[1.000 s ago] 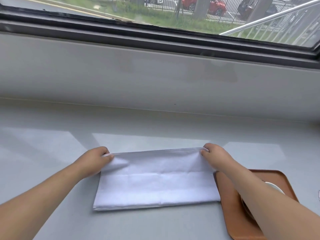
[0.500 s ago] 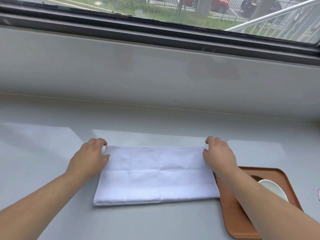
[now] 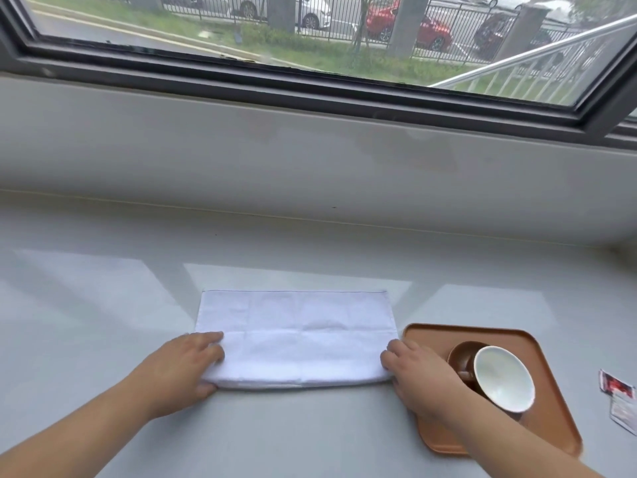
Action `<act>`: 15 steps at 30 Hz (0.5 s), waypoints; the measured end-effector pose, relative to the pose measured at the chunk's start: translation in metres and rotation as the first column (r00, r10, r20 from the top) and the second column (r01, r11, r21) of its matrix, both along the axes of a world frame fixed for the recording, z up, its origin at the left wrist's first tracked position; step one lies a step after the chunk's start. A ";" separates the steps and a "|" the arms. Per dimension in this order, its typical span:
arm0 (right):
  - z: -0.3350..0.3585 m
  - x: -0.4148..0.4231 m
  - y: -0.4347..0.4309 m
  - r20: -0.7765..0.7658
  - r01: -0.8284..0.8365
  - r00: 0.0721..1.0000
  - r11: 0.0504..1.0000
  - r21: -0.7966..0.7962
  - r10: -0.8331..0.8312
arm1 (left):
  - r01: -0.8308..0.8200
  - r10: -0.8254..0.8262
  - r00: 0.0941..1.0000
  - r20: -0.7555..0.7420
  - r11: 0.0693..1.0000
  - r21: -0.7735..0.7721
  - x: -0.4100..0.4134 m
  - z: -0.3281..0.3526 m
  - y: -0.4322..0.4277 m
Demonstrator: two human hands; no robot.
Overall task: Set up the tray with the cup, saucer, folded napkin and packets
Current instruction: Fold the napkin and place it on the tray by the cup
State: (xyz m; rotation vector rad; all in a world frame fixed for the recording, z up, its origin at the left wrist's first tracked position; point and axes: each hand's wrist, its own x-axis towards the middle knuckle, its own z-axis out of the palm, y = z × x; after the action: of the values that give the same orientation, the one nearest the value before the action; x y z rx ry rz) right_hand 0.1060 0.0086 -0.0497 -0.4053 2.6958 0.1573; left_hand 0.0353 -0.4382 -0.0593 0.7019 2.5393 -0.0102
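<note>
A white napkin (image 3: 296,336), folded into a long rectangle, lies flat on the grey counter. My left hand (image 3: 182,370) grips its near left corner, thumb under the edge. My right hand (image 3: 417,374) grips the near right corner. The near edge is lifted slightly off the counter. To the right sits a brown tray (image 3: 551,429) carrying a brown cup with a white inside (image 3: 503,377) on a brown saucer (image 3: 463,353). My right forearm crosses the tray's left side. Two packets (image 3: 620,398) lie on the counter right of the tray.
The grey counter (image 3: 103,305) runs back to a low wall under a dark-framed window (image 3: 310,81). Bright window reflections fall across the counter surface behind the napkin.
Both hands moved from the napkin's far corners to its near corners and took hold there. The view tilted up and shifted, showing more of the tray, the cup and the packets.
</note>
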 end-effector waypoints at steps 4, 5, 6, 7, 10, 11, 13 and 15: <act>0.006 -0.005 0.004 -0.049 0.118 0.991 0.980 -0.157 -0.127 | -0.095 0.101 0.993 -0.068 0.993 0.074 0.000 0.000 0.002; 0.009 -0.008 0.004 -0.063 0.160 0.982 0.965 -0.209 -0.177 | -0.160 0.166 0.985 -0.053 0.982 0.103 -0.001 0.002 0.003; 0.012 -0.012 0.005 -0.074 0.206 0.970 0.943 -0.262 -0.233 | -0.232 0.238 0.971 -0.032 0.964 0.128 -0.004 0.005 0.003; 0.016 -0.018 0.005 -0.077 0.253 0.954 0.917 -0.308 -0.289 | -0.299 0.304 0.953 -0.011 0.942 0.149 -0.007 0.007 0.003; 0.024 -0.041 0.006 -0.074 0.342 0.914 0.856 -0.388 -0.399 | -0.459 0.461 0.886 0.047 0.858 0.229 -0.023 0.013 0.002; 0.025 -0.049 0.006 -0.078 0.365 0.901 0.841 -0.399 -0.428 | -0.497 0.499 0.864 0.062 0.828 0.259 -0.029 0.015 0.003; 0.025 -0.066 0.007 -0.087 0.412 0.871 0.816 -0.405 -0.483 | -0.560 0.566 0.821 0.081 0.768 0.312 -0.044 0.016 0.005; 0.022 -0.085 0.008 -0.097 0.456 0.841 0.793 -0.404 -0.533 | -0.590 0.605 0.793 0.079 0.728 0.349 -0.060 0.013 0.007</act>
State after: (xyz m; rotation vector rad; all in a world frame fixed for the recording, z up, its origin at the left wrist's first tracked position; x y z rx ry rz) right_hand 0.0211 0.0165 -0.0278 0.2544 2.9292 -0.4931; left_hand -0.0250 -0.4315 -0.0460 -0.0426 2.7169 0.6840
